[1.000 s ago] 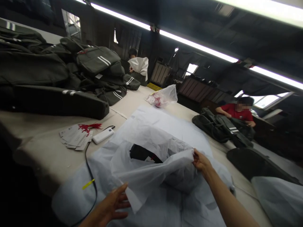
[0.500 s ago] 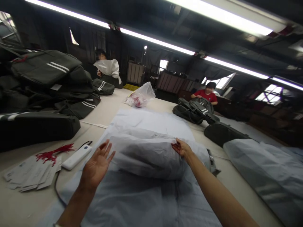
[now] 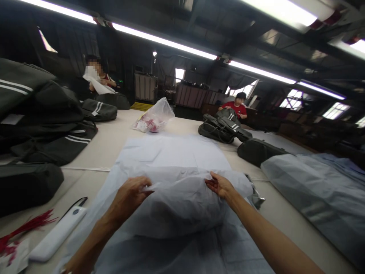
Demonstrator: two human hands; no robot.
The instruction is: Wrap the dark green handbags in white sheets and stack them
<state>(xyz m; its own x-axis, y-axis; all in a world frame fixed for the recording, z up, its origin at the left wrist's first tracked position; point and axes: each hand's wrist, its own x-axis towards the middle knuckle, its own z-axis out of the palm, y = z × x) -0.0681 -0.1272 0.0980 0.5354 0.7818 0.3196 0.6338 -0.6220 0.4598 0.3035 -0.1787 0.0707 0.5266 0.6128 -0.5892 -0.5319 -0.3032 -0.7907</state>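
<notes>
a cloudy plastic bag is pinched at its edge by left hand and right hand, both nearly closed. it seems soft, slippery, best held there.

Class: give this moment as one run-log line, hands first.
left hand: pinching translucent plastic bag | right hand: touching same bag, grip unclear | at left: white device, red strings | at right: plastic-covered bundle

Two hands, at least two translucent covers and six dark bags, two co-workers, one white device, one clear bag.
</notes>
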